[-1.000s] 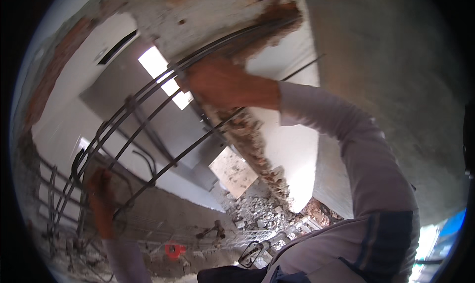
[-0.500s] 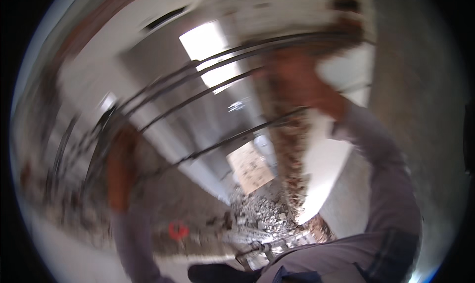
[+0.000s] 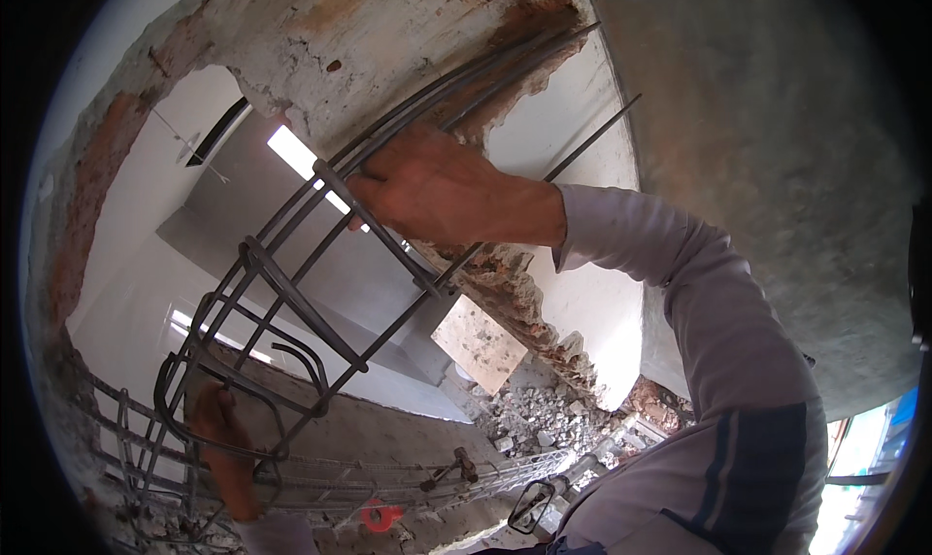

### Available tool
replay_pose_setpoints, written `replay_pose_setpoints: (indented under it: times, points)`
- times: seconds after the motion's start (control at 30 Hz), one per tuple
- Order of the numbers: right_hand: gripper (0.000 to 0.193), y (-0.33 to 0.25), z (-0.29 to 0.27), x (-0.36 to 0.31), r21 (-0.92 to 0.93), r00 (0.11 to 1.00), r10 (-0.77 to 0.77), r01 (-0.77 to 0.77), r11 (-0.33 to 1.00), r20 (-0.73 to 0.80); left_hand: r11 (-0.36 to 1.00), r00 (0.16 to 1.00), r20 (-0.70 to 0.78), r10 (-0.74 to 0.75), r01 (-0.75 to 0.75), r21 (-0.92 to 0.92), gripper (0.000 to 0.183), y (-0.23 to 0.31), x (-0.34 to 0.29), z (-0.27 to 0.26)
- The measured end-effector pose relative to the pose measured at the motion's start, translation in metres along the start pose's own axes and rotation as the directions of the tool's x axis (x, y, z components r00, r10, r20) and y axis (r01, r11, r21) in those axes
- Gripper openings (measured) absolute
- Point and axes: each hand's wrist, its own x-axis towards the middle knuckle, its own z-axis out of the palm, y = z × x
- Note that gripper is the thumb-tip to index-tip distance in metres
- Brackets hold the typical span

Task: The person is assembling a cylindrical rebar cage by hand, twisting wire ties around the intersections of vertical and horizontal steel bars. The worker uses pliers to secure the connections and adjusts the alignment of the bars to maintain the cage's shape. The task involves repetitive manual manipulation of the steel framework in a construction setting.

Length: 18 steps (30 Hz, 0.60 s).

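A rebar cage (image 3: pixel 309 353) of long dark steel bars with bent stirrups slants across the opening, from the lower left up to the right. My right hand (image 3: pixel 427 188) is closed around its upper bars, beside one of the stirrups. Some of those fingers are hidden behind the steel. Lower down at the left, my left hand (image 3: pixel 221 438) is at the cage's hooked end, its fingers curled at a stirrup. The bars' far ends lie against the broken masonry edge at the upper right.
Jagged broken concrete (image 3: pixel 320 31) frames the opening. Rubble (image 3: pixel 544 414) and a stained square board (image 3: pixel 481 346) lie below. More rebar (image 3: pixel 121 438) stands at the lower left. A red ring-shaped object (image 3: pixel 379 516) and a hammer-like tool (image 3: pixel 451 468) sit near the bottom. A grey curved surface (image 3: pixel 767 167) fills the right.
The cage now slopes more steeply, and its stirrups show sharply. My right hand appears farther left in the picture, my left hand lower. The whole view has shifted and steadied.
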Motion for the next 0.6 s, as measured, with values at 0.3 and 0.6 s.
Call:
replay_pose_setpoints:
  times: [0.3, 0.6]
  points:
    - [0.020, -0.018, 0.019, 0.023, -0.051, 0.998, -0.035, 0.032, 0.998, -0.050, 0.984, 0.981, -0.122, 0.149, -0.159, -0.076, 0.015, -0.034, -0.026, -0.017]
    - [0.017, 0.010, 0.014, 0.002, 0.002, 0.995, -0.006, 0.006, 1.000, 0.100, 1.000, 0.987, -0.157, 0.019, -0.016, 0.018, 0.025, 0.025, -0.006, 0.000]
